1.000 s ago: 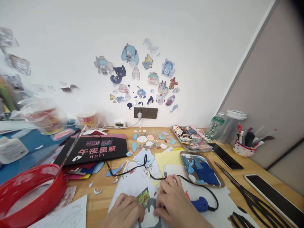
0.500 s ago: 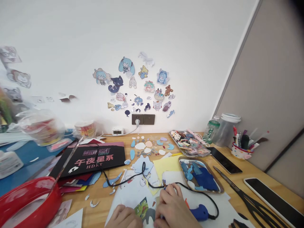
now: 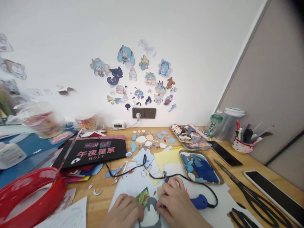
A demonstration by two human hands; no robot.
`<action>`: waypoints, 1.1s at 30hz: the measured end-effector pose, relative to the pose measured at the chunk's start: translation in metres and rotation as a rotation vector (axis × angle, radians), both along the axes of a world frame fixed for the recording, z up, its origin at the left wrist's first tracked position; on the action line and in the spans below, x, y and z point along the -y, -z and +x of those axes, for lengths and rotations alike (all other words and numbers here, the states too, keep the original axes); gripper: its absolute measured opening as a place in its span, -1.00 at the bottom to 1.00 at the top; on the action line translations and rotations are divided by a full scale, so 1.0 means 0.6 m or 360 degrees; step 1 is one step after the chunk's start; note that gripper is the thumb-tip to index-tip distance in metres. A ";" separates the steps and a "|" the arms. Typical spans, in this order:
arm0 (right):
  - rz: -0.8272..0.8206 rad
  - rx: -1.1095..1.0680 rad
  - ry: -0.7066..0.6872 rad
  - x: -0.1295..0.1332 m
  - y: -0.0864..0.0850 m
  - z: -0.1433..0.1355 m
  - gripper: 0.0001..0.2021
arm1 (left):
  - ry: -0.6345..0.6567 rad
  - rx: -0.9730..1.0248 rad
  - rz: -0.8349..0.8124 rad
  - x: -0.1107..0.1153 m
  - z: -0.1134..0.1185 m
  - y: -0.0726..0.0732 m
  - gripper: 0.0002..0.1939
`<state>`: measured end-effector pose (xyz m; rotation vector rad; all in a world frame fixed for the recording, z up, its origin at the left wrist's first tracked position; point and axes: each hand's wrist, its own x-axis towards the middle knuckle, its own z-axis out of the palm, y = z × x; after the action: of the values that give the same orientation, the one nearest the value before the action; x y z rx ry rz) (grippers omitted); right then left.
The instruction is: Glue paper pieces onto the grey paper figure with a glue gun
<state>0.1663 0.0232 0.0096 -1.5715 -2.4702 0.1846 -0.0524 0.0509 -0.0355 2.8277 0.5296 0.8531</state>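
In the head view, my left hand point(image 3: 125, 209) rests with curled fingers at the left edge of a grey-and-white paper cutout point(image 3: 151, 215). Its fingertips press the cutout against white paper. My right hand point(image 3: 177, 199) is closed at the cutout's right side, around a slim blue pen-like tool point(image 3: 166, 179) whose brownish end sticks out above the fingers. The tool's lower end is hidden. A green picture scrap point(image 3: 143, 196) lies between the hands. Beside my right wrist lies a blue-handled tool point(image 3: 199, 201) with an orange part and a black cable point(image 3: 215, 193).
Black scissors point(image 3: 247, 190), a phone point(image 3: 273, 193) and a tray of blue scraps point(image 3: 201, 168) lie right. A red tape-like ring point(image 3: 57, 190) and black folder point(image 3: 95, 153) stand left. Paper pieces point(image 3: 148, 137) lie behind; a bottle point(image 3: 213, 123) and pen cup point(image 3: 243, 145) stand back right.
The view has tilted down, so hands and table appear higher and more of the cutout shows. My left hand has come slightly nearer the cutout; my right hand keeps its closed pose.
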 end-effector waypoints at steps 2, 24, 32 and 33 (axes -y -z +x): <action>0.0023 -0.0025 -0.0009 0.004 -0.005 -0.001 -0.91 | -0.0048 0.0054 -0.0154 0.013 0.002 -0.017 -0.70; 0.0124 -0.0255 -0.0038 0.014 -0.010 0.001 -0.86 | -0.0285 -0.0070 -0.0577 0.044 0.005 -0.057 -0.61; 0.0065 -0.0147 0.0011 0.014 -0.011 -0.003 -0.83 | -0.0181 -0.0166 -0.0477 0.044 0.005 -0.068 -0.75; 0.0070 -0.0151 0.0016 0.013 -0.011 -0.004 -0.83 | -0.0167 -0.0163 -0.0477 0.044 0.005 -0.069 -0.76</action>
<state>0.1638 0.0153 0.0161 -1.5207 -2.3777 0.1972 -0.0495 0.0246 0.0060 2.5965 0.7569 0.5892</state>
